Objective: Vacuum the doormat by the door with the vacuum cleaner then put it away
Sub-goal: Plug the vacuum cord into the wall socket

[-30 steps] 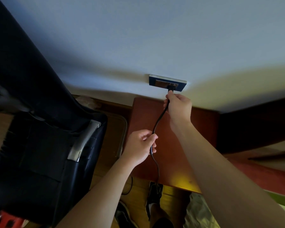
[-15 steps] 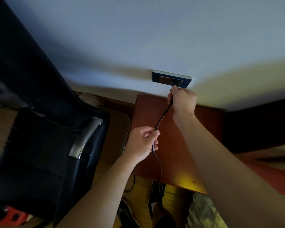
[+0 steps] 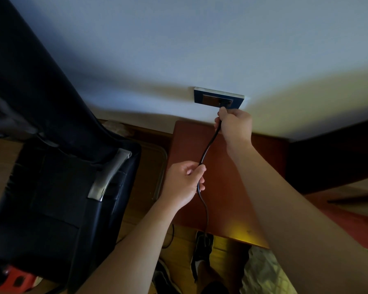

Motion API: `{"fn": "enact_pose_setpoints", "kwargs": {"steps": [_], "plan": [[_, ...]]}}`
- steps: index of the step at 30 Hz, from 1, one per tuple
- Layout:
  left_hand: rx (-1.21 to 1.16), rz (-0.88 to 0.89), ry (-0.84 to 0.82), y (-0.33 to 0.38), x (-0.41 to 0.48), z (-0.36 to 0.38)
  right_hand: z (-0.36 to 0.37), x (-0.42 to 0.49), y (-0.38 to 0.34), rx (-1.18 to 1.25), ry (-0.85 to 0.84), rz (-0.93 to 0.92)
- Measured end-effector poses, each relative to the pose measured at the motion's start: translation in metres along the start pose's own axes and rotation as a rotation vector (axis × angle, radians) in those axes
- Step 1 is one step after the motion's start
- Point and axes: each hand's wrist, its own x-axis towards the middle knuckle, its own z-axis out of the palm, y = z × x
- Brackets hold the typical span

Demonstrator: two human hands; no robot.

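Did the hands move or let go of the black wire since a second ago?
No, nothing really changed. The right hand still grips the black cord just below the plug at the wall socket, and the left hand still holds the cord lower down. Only the camera shifted slightly.

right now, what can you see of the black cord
The cord is thin, black, rubbery-looking. Its top end sits at the wall socket. The right hand pinches it just below the socket; the left hand holds it lower down. Below that it hangs slack toward the floor.
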Motion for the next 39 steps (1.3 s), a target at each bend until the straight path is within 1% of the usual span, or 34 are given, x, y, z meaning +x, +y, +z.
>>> {"fn": "enact_pose_setpoints", "kwargs": {"steps": [5,9,13,16,21,25,32,34,39], "plan": [[0.042,0.008,0.002,0.004,-0.004,0.000,-0.008,0.001,-0.003,-0.182,-0.048,-0.065],[0.077,0.009,0.010,0.008,-0.007,0.001,-0.024,-0.002,-0.010,-0.459,-0.094,-0.184],[0.090,0.018,0.024,0.012,-0.015,0.002,-0.044,-0.013,-0.007,-0.794,-0.131,-0.317],[0.085,0.032,0.016,0.015,-0.021,0.002,-0.056,-0.024,-0.003,-0.964,-0.168,-0.374],[0.116,0.095,-0.004,0.017,-0.032,-0.004,-0.068,-0.049,-0.005,-1.216,-0.171,-0.482],[0.157,0.102,-0.022,0.014,-0.038,-0.009,-0.075,-0.068,-0.006,-1.318,-0.140,-0.551],[0.251,0.149,-0.065,0.021,-0.057,-0.012,-0.093,-0.107,-0.011,-1.373,-0.053,-0.567],[0.275,0.165,-0.113,0.022,-0.064,-0.014,-0.097,-0.120,-0.011,-1.387,-0.031,-0.572],[0.427,0.187,-0.170,0.020,-0.080,-0.023,-0.106,-0.157,-0.012,-1.424,0.015,-0.590]]}}
